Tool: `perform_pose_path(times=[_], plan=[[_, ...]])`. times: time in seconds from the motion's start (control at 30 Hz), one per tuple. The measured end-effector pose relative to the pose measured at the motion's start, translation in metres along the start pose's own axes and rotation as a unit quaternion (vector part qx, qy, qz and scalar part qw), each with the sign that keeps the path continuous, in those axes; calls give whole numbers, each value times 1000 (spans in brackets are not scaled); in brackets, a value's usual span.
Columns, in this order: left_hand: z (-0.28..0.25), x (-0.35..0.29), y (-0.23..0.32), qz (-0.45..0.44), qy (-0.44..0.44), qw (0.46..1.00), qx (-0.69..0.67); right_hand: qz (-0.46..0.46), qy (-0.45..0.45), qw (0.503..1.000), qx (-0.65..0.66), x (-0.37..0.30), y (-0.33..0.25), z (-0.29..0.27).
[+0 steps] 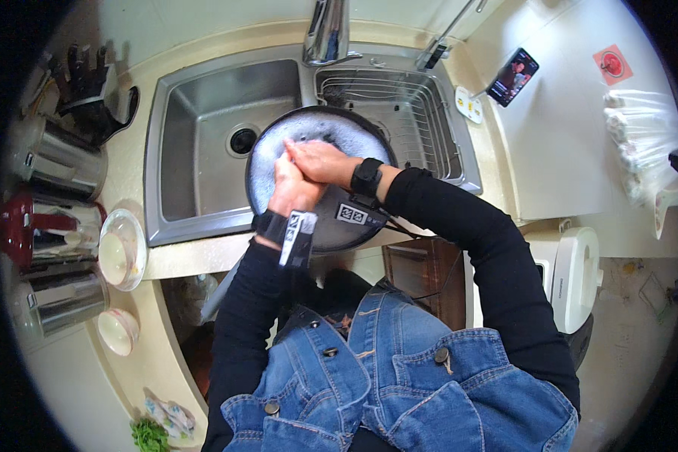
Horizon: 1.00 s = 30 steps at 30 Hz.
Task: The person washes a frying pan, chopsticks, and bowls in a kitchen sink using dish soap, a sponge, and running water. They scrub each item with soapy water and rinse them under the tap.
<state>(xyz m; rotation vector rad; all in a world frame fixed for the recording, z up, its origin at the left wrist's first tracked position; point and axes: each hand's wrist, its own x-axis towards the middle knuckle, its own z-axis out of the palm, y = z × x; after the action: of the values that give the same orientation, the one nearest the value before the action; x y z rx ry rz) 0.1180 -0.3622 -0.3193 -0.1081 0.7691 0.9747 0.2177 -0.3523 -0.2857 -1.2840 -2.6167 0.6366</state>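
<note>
A large round pan (pixel 330 232) with a dark rim spans the front edge and divider of the sink. White suds (pixel 267 162) coat much of its inside, mostly along the far and left parts. My left hand (pixel 292 187) and my right hand (pixel 322 160) press together over the pan, the right lying partly across the left. Both have their fingers closed, and whatever may be between them is hidden. Just beyond the fingers, a dark patch shows through the foam. Black bands with printed tags circle both wrists.
The steel double sink (pixel 203 192) has a faucet (pixel 325 34) at the back and a wire rack (pixel 422 105) on the right. Left stand a knife block (pixel 98 105), canisters (pixel 64 162) and bowls (pixel 119 331). A phone (pixel 513 77) stands right; a white appliance (pixel 576 279) sits below.
</note>
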Motion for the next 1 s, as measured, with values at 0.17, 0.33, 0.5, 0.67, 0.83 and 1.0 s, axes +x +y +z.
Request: perform_pose_path(times=[0.17, 0.33, 0.5, 0.67, 0.83, 1.0], plan=[[-27, 6, 5, -48, -317, 936, -147, 33, -2, 994, 107, 0, -26, 2], [-12, 4, 2, 17, -106, 988, -112, 98, 36, 991, 84, -3, -28, -8], [10, -15, 9, -18, -95, 985, -144, 200, -39, 960, 193, 0, -34, -22], [10, -13, 8, -2, -111, 983, -143, 83, -24, 996, 16, -1, -40, -28], [4, -6, 12, 0, -125, 981, -150, 147, -50, 984, 86, 3, -30, -23], [1, -5, 16, -8, -165, 971, -175, 104, -31, 993, 56, 6, -27, -11]])
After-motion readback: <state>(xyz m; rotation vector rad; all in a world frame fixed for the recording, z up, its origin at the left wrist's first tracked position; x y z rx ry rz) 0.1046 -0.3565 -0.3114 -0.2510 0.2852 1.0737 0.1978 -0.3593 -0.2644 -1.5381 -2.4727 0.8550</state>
